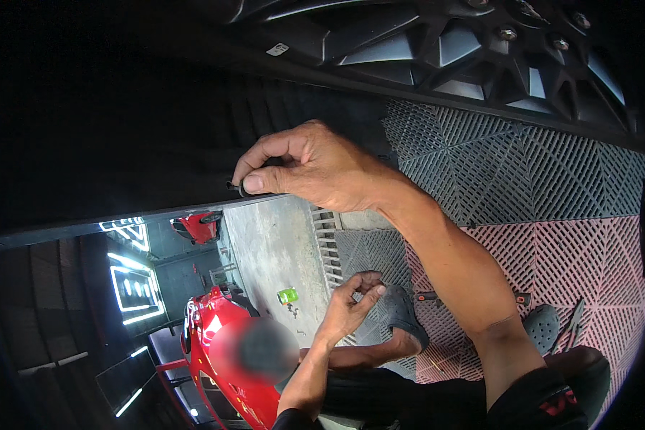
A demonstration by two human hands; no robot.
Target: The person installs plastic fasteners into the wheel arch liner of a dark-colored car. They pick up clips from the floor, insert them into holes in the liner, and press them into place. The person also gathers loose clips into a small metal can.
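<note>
My right hand [301,166] reaches across the middle from the lower right. Its thumb and forefinger pinch a small black plastic clip [242,189] at the lower edge of a large dark panel [122,213]. Part of the clip is hidden by the fingertips. Lower down, my left hand [352,299] is held above the floor, apart from the panel. Its fingers curl toward the thumb, and whatever lies between them, if anything, is too small to make out.
A black faceted part with bolts [473,54] spans the top. Pliers [570,326] and an orange-black handled tool [430,296] lie on slatted tiles [523,247] near grey clogs [541,326]. Beyond a drain grate [327,247] are a green package [287,296] and a red car [226,365].
</note>
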